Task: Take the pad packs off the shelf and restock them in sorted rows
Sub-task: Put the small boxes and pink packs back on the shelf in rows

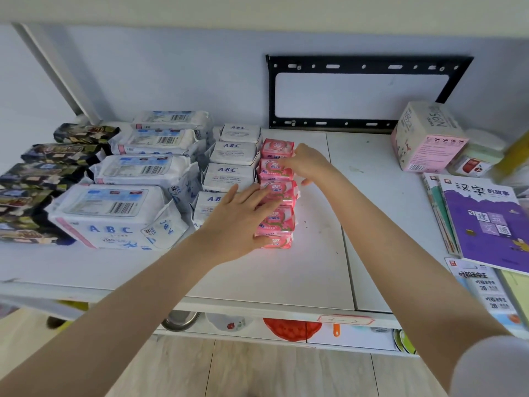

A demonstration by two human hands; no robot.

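Now the row of small pink plastic pad packs (277,196) stands mid-way along the white shelf (315,267), touching the small white ABC pad packs (232,156) at its 9 o'clock. The left hand (237,219) lies open, straight fingers pressing the row's near packs. The right hand (309,163) curls round its far packs, gripping them. A purple paperback book (486,224) lies at 3 o'clock.
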